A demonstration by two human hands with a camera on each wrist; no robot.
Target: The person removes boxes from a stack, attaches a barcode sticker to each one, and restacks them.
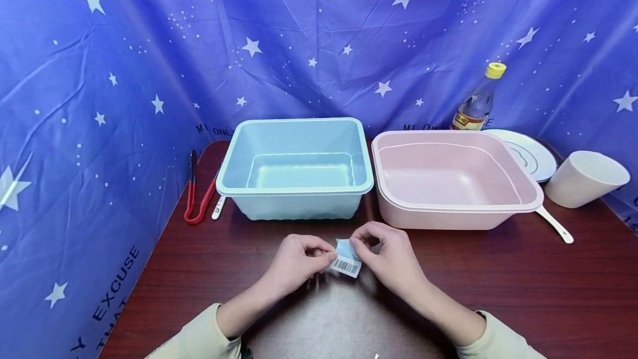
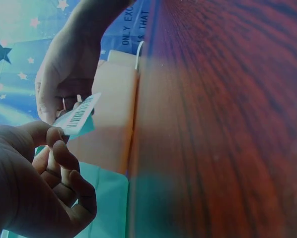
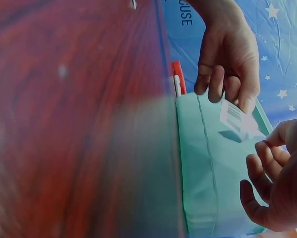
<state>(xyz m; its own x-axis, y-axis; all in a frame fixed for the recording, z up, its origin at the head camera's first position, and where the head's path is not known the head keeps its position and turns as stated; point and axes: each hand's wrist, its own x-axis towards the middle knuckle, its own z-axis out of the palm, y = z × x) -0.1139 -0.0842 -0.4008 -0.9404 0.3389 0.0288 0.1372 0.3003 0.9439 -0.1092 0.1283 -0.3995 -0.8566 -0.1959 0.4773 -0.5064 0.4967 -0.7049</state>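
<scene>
A small flat packet (image 1: 346,265), pale blue and white with a barcode on its white end, is held above the table between the two hands. My left hand (image 1: 295,263) pinches its left side between thumb and forefinger. On the opposite side, my right hand (image 1: 391,254) pinches the blue upper corner. In the left wrist view the barcode side of the packet (image 2: 79,115) is turned toward the camera. The right wrist view shows the packet (image 3: 236,121) stretched between both hands' fingertips. What it contains cannot be seen.
Behind the hands stand a light-blue basin (image 1: 294,205) and a pink basin (image 1: 443,219). Red-handled tongs (image 1: 199,212) and a white handle (image 1: 218,208) lie at left. At right are a yellow-capped bottle (image 1: 476,105), a white plate (image 1: 540,159), a tilted white cup (image 1: 573,181) and a white spoon handle (image 1: 555,225).
</scene>
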